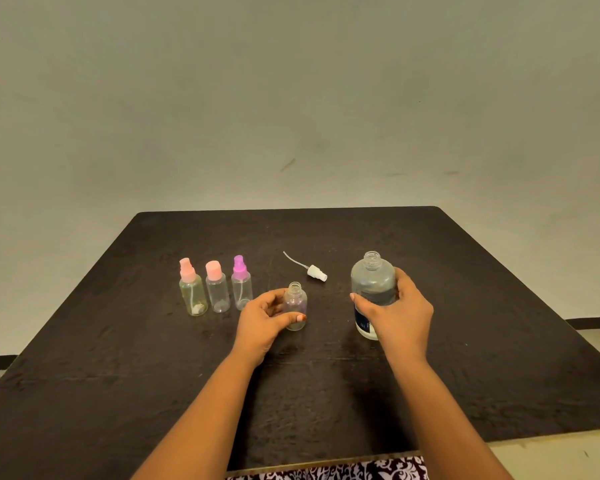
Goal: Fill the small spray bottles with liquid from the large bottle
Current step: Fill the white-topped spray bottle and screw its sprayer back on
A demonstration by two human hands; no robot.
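Observation:
An uncapped small clear bottle (296, 304) stands upright mid-table, and my left hand (265, 322) holds it around its body. Its white spray head (315, 272) with a thin tube lies on the table just behind it. My right hand (397, 315) grips the large clear bottle (373, 282), which stands upright with no cap and has a dark label low on its side. To the left stand three capped small spray bottles in a row: one with a pink top (192, 289), one with a pink cap (216, 288), one with a purple top (240, 283).
Everything rests on a dark square table (499, 341) set against a plain pale wall (291, 98). A patterned black-and-white cloth (329, 472) shows at the table's near edge.

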